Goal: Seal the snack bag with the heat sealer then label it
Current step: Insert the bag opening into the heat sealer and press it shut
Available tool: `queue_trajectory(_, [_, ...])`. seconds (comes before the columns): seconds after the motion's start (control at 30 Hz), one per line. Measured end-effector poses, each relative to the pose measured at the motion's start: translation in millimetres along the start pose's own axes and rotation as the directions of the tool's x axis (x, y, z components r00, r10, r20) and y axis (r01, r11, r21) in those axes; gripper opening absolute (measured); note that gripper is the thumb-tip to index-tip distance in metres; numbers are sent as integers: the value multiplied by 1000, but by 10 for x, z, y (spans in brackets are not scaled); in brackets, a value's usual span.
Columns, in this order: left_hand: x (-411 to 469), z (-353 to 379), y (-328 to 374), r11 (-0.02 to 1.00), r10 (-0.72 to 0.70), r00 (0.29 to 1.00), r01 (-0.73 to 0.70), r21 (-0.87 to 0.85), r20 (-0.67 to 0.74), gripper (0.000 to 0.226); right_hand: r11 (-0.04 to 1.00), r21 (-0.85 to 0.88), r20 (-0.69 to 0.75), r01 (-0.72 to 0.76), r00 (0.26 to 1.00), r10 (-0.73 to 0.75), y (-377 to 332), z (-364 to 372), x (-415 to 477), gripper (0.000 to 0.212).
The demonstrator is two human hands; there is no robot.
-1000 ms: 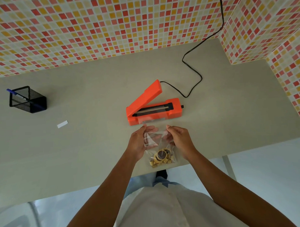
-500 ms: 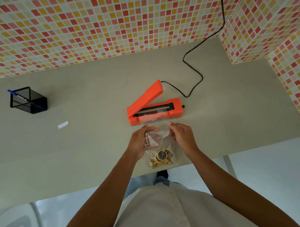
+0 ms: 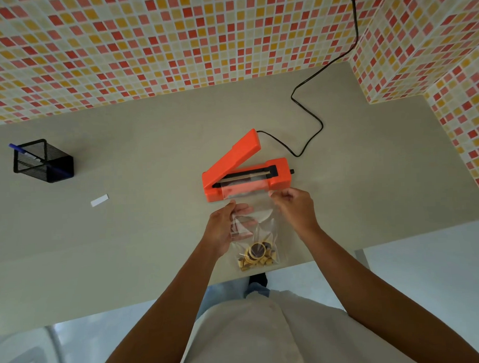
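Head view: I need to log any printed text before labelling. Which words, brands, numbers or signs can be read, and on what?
None can be read.
label strip: white, blank on the side shown.
heat sealer: no marking visible.
snack bag: clear, no print visible.

one wide-angle head view, looking forward and steeply down from close above the surface [image 3: 131,239], the wearer's own torso [image 3: 260,332] at the bottom edge, tiled wall [image 3: 173,42] along the top.
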State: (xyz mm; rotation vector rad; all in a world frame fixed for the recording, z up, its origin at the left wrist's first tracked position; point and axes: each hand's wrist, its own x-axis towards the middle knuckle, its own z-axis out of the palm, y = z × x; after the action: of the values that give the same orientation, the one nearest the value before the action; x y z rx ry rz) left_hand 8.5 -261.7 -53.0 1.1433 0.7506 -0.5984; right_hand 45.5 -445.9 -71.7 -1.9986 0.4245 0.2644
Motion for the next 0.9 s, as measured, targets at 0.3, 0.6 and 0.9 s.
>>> queue_trajectory(0.3, [14, -1, 20, 1000, -8, 1000, 7, 16, 1, 39, 986, 147, 76, -82, 995, 71, 27, 40, -131, 32])
queue_trajectory(0.6, [13, 8, 30, 1000, -9, 1000, 9, 2, -6, 39, 976, 184, 83, -113, 992, 99, 20, 50, -126, 29])
queue_trajectory(0.9, [41, -1, 29, 1000, -7, 1000, 7, -11, -3, 39, 969, 217, 87, -118, 991, 101, 18, 45, -99, 32])
